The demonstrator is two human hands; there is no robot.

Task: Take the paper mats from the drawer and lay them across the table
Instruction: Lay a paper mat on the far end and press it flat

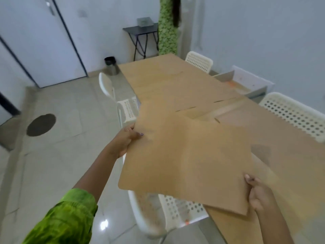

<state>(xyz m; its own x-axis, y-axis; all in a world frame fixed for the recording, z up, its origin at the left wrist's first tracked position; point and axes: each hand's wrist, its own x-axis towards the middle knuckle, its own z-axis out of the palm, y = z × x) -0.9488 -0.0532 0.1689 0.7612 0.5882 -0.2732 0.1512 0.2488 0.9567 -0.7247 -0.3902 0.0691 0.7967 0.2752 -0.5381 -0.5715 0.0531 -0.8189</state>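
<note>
Hands at opposite edges carry a flat tan paper mat [186, 164] above the near end of a long table [290, 173]. The left hand [125, 139] pinches the mat's far-left edge, thumb on top; the right hand [260, 196] clamps the near-right corner, thumb pressed on the sheet. Beyond the grips, other tan mats [172, 81] already cover the tabletop, their seams showing. The mat's near-left part juts out past the table edge, over a white perforated plastic chair [175, 208] directly beneath the grip. Released now, the sheet would likely tip or slide off onto that chair; it needs shifting toward the right-hand grip first. Overlapping the laid mats could also nudge them askew. Past the right hand, an open white drawer [249, 81] projects between two more white chairs. Left of the left hand lies bare tiled floor [70, 106].
</note>
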